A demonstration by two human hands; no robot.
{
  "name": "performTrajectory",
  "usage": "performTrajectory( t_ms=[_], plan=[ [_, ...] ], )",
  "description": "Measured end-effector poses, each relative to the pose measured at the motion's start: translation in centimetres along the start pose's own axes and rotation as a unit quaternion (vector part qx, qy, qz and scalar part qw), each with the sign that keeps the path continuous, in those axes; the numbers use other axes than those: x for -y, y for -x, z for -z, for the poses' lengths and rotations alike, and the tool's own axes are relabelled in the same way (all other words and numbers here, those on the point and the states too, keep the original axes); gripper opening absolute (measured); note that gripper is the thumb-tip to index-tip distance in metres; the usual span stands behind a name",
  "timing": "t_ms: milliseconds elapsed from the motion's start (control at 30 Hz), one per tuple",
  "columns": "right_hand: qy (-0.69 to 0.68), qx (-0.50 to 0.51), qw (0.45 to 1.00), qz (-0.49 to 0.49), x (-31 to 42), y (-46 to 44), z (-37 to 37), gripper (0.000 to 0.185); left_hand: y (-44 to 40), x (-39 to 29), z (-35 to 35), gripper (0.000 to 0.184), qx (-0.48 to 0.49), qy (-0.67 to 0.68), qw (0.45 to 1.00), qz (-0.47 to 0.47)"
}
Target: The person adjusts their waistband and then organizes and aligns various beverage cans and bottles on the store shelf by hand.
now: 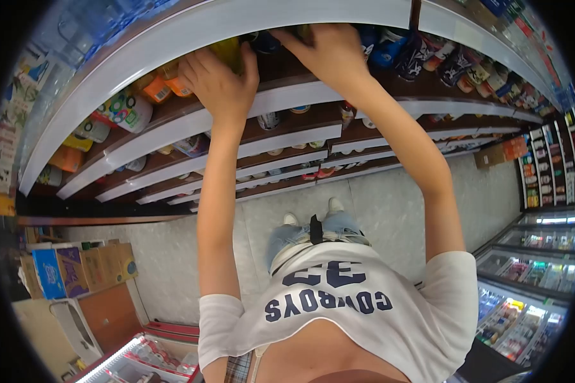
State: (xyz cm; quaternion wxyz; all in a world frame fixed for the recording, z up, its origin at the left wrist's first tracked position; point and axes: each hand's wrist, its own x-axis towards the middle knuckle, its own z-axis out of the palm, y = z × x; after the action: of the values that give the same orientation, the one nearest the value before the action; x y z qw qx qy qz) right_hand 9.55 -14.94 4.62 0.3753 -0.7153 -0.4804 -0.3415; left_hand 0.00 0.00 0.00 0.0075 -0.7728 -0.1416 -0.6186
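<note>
My left hand (218,83) reaches into the upper shelf, its thumb and fingers around a yellow container (227,52) whose far end the shelf above hides. To its right, my right hand (331,56) goes into the same shelf with the thumb apart from the other fingers. The shelf edge covers those fingertips, so whether they grip anything does not show. Between the hands stands a dark blue container (263,42). Orange bottles (154,87) are just left of my left hand. Dark packages with white lettering (416,56) lie right of my right hand.
A white shelf edge (262,25) curves close above both hands. Lower shelves (281,143) hold cans and bottles. Cardboard boxes (99,268) are stacked at left, and another box (490,157) sits on the floor at right. Lit display coolers (524,319) stand at lower right.
</note>
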Motion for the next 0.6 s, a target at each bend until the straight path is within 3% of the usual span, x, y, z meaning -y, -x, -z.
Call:
performTrajectory(
  t_ms=[33,100,133,233,267,333,433,600],
  plan=[
    [0.007,-0.029,0.999,0.013,1.1,1.5,2.0,0.019,0.1,0.1,-0.1,0.064,-0.009,-0.002,1.0,-0.016],
    [-0.097,0.017,0.992,0.073,1.8,6.4,5.4,0.025,0.2,0.2,-0.2,0.066,-0.017,0.002,0.999,-0.033],
    [-0.09,0.09,0.989,0.078,2.2,10.5,6.9,0.021,0.2,0.3,-0.2,0.067,-0.012,0.008,0.999,-0.035],
    [-0.129,0.417,0.898,-0.064,1.6,27.5,8.9,0.021,0.5,0.4,-0.3,0.068,-0.007,0.028,0.999,-0.032],
    [-0.092,0.618,0.761,-0.173,2.0,32.4,10.4,0.022,0.5,0.4,-0.3,0.068,-0.006,0.032,0.999,-0.029],
    [-0.092,0.643,0.736,-0.192,3.0,40.2,12.3,0.021,0.5,0.2,0.0,0.069,-0.004,0.033,0.999,-0.027],
    [-0.107,0.587,0.759,-0.262,4.5,40.5,13.2,0.02,0.7,0.4,-0.4,0.07,-0.007,0.032,0.999,-0.024],
    [-0.175,0.572,0.751,-0.279,5.0,40.2,12.6,0.016,0.3,0.0,0.2,0.073,0.006,0.037,0.999,-0.015]
  ],
)
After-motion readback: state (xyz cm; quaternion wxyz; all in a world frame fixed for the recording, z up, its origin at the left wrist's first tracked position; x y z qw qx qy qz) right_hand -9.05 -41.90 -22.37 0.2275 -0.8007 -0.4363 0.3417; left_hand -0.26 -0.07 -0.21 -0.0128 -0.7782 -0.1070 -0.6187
